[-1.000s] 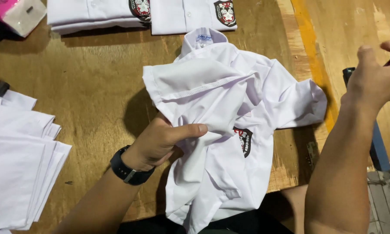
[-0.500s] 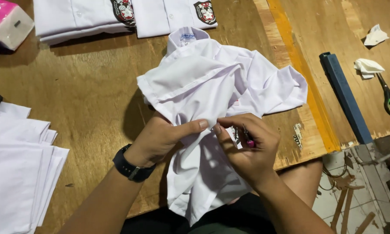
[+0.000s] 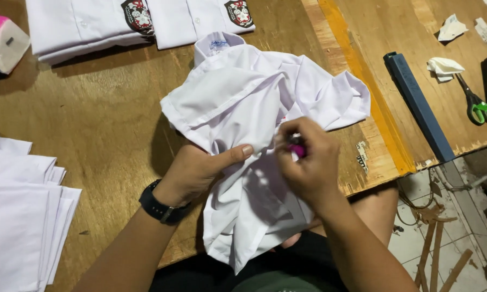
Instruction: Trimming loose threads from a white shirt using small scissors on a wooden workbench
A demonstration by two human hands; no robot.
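Note:
A crumpled white shirt [image 3: 243,97] lies on the wooden table [image 3: 92,124], its lower part hanging over the near edge into my lap. My left hand [image 3: 200,167], with a black watch on the wrist, pinches a fold of the shirt's fabric between thumb and fingers. My right hand [image 3: 308,162] is pressed onto the shirt just to the right of it, fingers closed around a small pink object [image 3: 297,150]. The shirt's chest badge is hidden under my right hand.
Folded white shirts with badges [image 3: 140,21] lie at the table's far edge. A stack of white fabric pieces [image 3: 21,216] sits at the left. A pink-and-white box [image 3: 2,43] is top left. A blue bar [image 3: 416,105], green-handled scissors [image 3: 476,105] and paper scraps lie at the right.
My right hand came down from the right side onto the shirt with the pink object and now covers the badge. My left hand kept its hold on the fabric.

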